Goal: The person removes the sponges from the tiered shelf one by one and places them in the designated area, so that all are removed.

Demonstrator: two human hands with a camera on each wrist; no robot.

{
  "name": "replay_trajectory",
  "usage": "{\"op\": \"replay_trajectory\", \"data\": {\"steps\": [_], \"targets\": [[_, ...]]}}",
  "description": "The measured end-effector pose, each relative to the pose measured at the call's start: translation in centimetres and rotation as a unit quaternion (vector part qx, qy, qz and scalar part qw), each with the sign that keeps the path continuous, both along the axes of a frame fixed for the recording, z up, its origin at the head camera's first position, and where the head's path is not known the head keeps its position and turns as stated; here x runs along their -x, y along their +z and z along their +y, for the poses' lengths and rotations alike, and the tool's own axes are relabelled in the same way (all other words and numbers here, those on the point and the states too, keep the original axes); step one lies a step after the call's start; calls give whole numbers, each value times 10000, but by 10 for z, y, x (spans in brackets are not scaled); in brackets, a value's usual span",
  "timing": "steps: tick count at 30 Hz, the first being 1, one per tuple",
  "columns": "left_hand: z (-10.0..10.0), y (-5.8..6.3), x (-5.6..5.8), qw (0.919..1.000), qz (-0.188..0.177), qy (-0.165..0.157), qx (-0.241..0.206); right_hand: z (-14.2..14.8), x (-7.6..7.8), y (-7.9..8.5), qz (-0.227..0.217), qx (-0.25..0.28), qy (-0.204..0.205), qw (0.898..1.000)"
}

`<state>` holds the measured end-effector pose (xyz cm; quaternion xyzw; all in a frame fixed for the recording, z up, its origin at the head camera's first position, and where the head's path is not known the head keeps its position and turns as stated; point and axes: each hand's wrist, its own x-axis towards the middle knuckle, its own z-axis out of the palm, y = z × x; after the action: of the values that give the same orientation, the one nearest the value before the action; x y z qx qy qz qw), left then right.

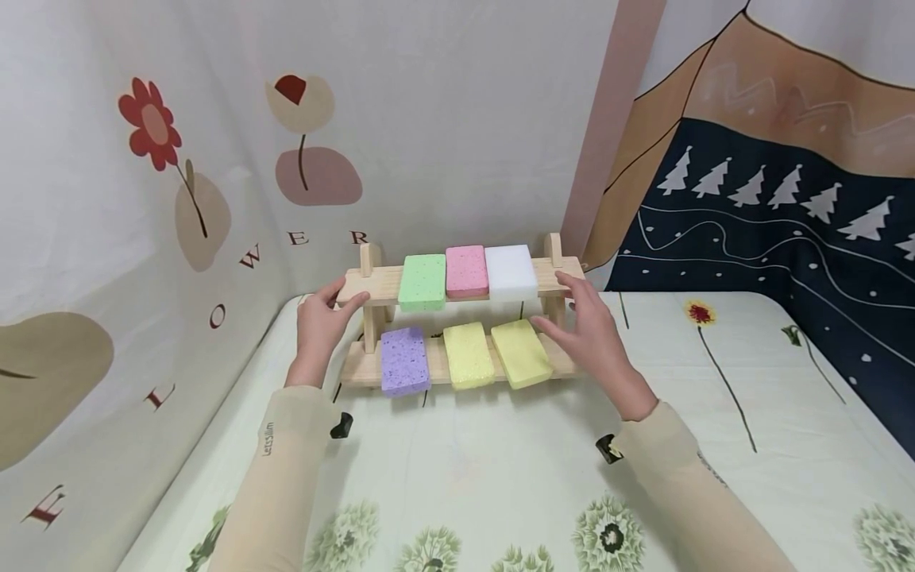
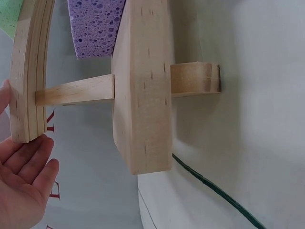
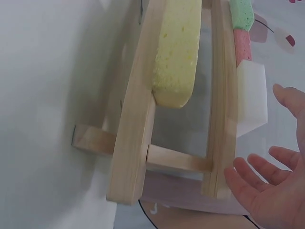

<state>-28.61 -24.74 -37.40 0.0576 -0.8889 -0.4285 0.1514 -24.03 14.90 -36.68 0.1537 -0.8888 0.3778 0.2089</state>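
Observation:
A two-tier wooden rack (image 1: 384,280) stands before me. On its upper shelf lie a green sponge (image 1: 423,282), a pink sponge (image 1: 467,271) and a white sponge (image 1: 511,272), side by side. The lower shelf (image 1: 362,367) bears a purple sponge (image 1: 404,361) and two yellow sponges, one straight (image 1: 468,355) and one tilted (image 1: 522,353). My left hand (image 1: 318,326) grips the upper shelf's left end, thumb above and fingers beneath. At the right end, my right hand (image 1: 589,338) has its fingers spread, fingertips right at the upper shelf's edge in the right wrist view.
The rack rests on a pale cloth (image 1: 457,461) printed with flowers. Behind it hangs a light curtain (image 1: 457,143) with flower shapes and letters. To the right hangs a dark fabric panel (image 1: 715,238) with white trees.

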Motion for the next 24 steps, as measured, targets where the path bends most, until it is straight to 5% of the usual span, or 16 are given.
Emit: {"op": "replay_trajectory", "data": {"steps": [24], "targets": [[2, 0, 0, 10000, -6, 70, 5, -16, 12, 3, -605, 1342, 197, 9889]]}}
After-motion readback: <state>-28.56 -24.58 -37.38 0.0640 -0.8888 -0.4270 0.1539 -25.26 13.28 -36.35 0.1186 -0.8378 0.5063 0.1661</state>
